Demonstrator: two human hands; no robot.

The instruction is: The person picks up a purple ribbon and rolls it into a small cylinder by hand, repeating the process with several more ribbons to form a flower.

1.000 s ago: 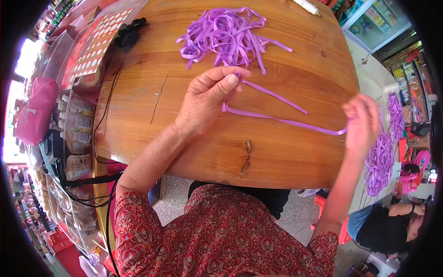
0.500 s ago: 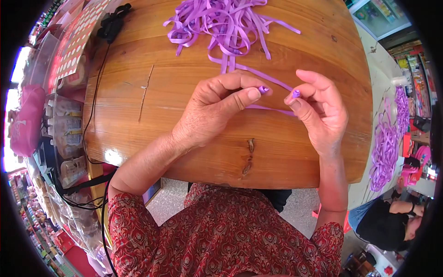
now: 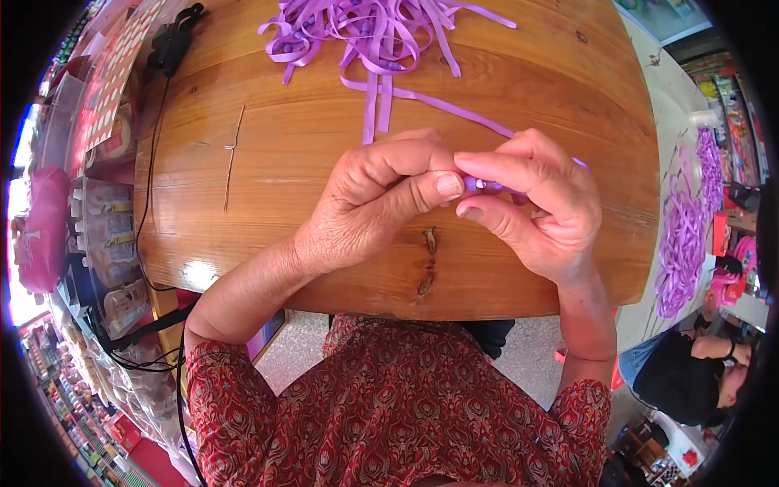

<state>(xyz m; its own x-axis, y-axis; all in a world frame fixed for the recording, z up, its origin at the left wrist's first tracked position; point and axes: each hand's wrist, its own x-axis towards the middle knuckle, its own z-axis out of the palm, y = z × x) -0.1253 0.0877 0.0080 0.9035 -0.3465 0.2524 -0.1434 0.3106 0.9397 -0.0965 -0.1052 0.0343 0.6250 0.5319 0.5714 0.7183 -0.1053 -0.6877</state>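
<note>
Grip of the left hand [image 3: 369, 201] is clamped on purple ribbon [image 3: 472, 185] toward two o'clock; for the right hand [image 3: 552, 209] I cannot tell. Apart moments ago, they now meet, probably bringing its ends together, with the ribbon pile [image 3: 375, 31] at twelve o'clock on the counter [image 3: 511, 284].

A ribbon pile [image 3: 365, 28] lies on the counter [image 3: 527, 260], the hands [image 3: 353, 207] before it; left of the pile lie a strand [image 3: 231, 148] and a cable [image 3: 151, 174]; right of it, another counter [image 3: 669, 109] carries a second ribbon heap [image 3: 680, 252].
</note>
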